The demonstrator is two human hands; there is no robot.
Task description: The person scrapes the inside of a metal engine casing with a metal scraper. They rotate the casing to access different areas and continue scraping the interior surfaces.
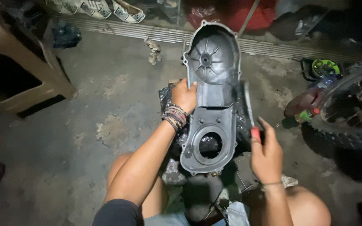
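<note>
A long grey metal engine cover stands tilted in front of me, inner side up, with a ribbed round cavity at its far end and a round hole near my knees. My left hand, with several bracelets on its wrist, grips the cover's left edge near the middle. My right hand holds a red-handled tool whose thin dark shaft runs up along the cover's right edge; the shaft is blurred. The cover rests on a dark block under it.
A brown plastic stool stands at the left on the concrete floor. A knobby tyre lies at the right, with a green-and-black part behind it. Rags and scraps lie by a metal floor track.
</note>
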